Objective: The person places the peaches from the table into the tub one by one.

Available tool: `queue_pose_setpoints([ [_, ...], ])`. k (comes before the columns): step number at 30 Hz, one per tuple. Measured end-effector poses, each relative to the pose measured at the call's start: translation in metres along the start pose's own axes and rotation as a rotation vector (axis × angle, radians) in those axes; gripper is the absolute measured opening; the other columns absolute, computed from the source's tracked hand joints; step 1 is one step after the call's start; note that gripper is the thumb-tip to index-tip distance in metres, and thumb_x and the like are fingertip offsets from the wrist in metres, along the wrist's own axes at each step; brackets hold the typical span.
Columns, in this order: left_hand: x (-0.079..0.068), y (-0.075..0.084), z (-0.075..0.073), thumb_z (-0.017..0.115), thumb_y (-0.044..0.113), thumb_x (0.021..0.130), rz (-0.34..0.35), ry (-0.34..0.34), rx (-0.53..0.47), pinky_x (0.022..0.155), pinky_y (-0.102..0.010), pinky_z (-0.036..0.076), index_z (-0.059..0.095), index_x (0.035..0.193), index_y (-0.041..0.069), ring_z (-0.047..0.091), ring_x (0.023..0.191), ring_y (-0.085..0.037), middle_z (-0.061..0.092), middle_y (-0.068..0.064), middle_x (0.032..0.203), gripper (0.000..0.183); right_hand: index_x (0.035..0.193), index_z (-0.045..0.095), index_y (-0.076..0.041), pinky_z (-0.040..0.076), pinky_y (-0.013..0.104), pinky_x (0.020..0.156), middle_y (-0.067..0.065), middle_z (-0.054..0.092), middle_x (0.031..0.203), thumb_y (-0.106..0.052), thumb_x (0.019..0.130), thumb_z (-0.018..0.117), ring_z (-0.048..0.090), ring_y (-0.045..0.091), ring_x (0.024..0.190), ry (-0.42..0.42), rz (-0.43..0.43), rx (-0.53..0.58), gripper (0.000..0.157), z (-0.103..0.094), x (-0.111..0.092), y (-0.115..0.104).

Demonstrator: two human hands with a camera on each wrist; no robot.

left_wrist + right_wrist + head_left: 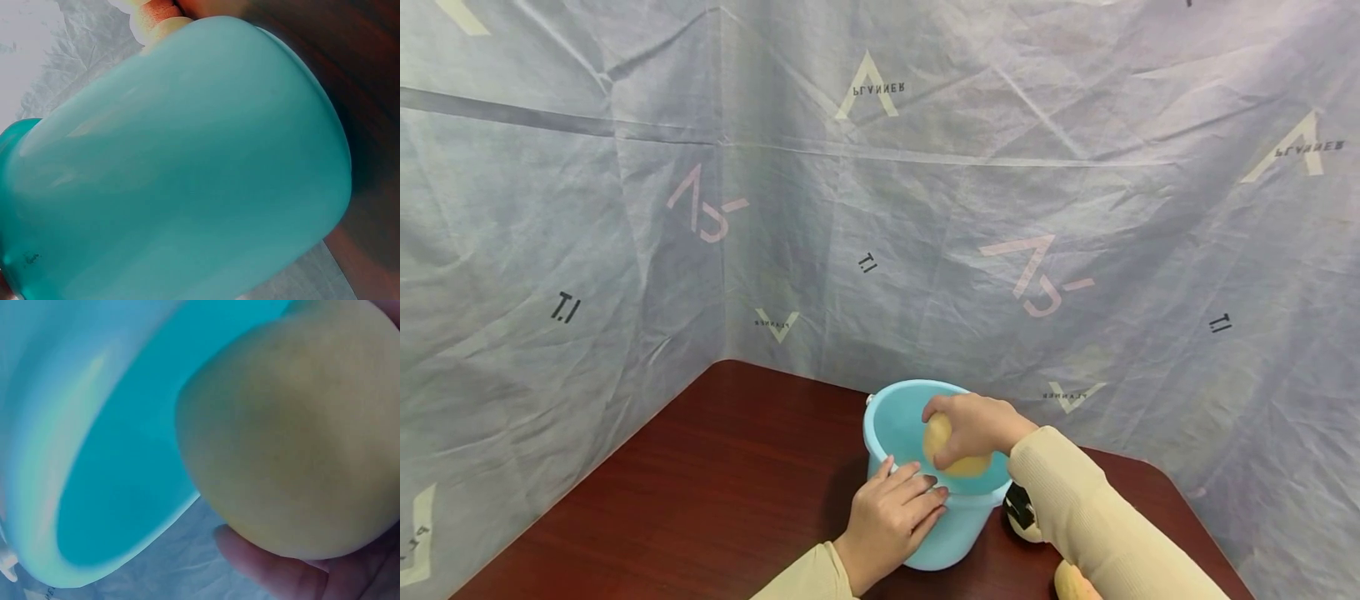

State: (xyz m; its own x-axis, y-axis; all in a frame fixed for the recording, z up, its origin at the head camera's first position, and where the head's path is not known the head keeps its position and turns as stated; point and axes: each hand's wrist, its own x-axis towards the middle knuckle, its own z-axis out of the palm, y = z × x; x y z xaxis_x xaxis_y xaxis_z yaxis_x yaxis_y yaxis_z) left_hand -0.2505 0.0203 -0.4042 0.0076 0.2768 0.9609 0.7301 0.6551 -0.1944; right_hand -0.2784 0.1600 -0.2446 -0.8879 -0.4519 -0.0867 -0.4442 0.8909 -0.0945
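A light-blue bucket (951, 533) stands upright on the table. My left hand (887, 517) grips its near rim, with fingers over the edge. In the left wrist view, the bucket's outer wall (187, 150) fills most of the picture. Over the bucket's mouth, my right hand (973, 429) holds a pale yellow, rounded fruit (967, 465). Close up in the right wrist view, this smooth fruit (287, 437) shows beside the bucket's rim (47, 506), fingers beneath it. Part of the bucket's inside is hidden by the right hand and fruit.
A black-and-white rounded object (1022, 515) sits right of the bucket, partly behind the right sleeve (1090, 508). Nearer lies a yellow-orange fruit (1073, 582), cut off by the frame. Grey printed cloth (925, 208) hangs behind the dark red-brown table (700, 483).
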Motion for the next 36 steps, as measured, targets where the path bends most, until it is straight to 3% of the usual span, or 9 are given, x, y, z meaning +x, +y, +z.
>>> queue_pose_setpoints([
  [5, 0.0, 0.0, 0.0, 0.061, 0.028, 0.096, -0.002, -0.006, -0.006, 0.074, -0.044, 0.057, 0.077, 0.09, 0.02, 0.068, 0.093, -0.014, 0.071, 0.008, 0.088, 0.019, 0.116, 0.063, -0.02, 0.045, 0.033, 0.063, -0.002, 0.058, 0.086, -0.026, 0.068, 0.079, 0.053, 0.015, 0.071, -0.065, 0.01, -0.014, 0.05, -0.003, 0.006, 0.001],
  [10, 0.001, 0.001, -0.001, 0.053, 0.03, 0.1, -0.025, -0.022, -0.018, 0.076, -0.044, 0.056, 0.077, 0.088, 0.02, 0.068, 0.093, -0.013, 0.071, 0.009, 0.088, 0.029, 0.116, 0.063, -0.023, 0.045, 0.034, 0.065, -0.002, 0.058, 0.088, -0.028, 0.069, 0.08, 0.053, 0.016, 0.075, -0.08, 0.036, -0.038, 0.051, -0.003, 0.013, 0.001],
  [23, 0.001, 0.003, -0.001, 0.055, 0.028, 0.1, -0.033, -0.035, -0.024, 0.076, -0.045, 0.056, 0.076, 0.088, 0.02, 0.067, 0.092, -0.014, 0.07, 0.008, 0.088, 0.026, 0.117, 0.062, -0.025, 0.044, 0.04, 0.069, -0.003, 0.061, 0.095, -0.029, 0.07, 0.079, 0.053, 0.017, 0.079, -0.084, 0.087, -0.085, 0.051, -0.003, 0.024, 0.002],
  [32, 0.0, 0.003, -0.001, 0.062, 0.027, 0.095, -0.029, -0.046, -0.019, 0.077, -0.045, 0.056, 0.077, 0.09, 0.02, 0.067, 0.094, -0.013, 0.071, 0.008, 0.09, 0.017, 0.119, 0.062, -0.025, 0.046, 0.038, 0.069, -0.002, 0.061, 0.099, -0.028, 0.071, 0.08, 0.054, 0.016, 0.08, -0.105, 0.106, -0.085, 0.051, -0.001, 0.025, 0.006],
  [36, 0.0, 0.002, -0.001, 0.059, 0.029, 0.097, -0.031, -0.043, -0.016, 0.077, -0.045, 0.056, 0.077, 0.09, 0.02, 0.067, 0.093, -0.014, 0.071, 0.008, 0.09, 0.021, 0.118, 0.062, -0.024, 0.046, 0.038, 0.07, -0.003, 0.061, 0.099, -0.028, 0.07, 0.08, 0.053, 0.016, 0.081, -0.108, 0.105, -0.08, 0.052, 0.001, 0.025, 0.007],
])
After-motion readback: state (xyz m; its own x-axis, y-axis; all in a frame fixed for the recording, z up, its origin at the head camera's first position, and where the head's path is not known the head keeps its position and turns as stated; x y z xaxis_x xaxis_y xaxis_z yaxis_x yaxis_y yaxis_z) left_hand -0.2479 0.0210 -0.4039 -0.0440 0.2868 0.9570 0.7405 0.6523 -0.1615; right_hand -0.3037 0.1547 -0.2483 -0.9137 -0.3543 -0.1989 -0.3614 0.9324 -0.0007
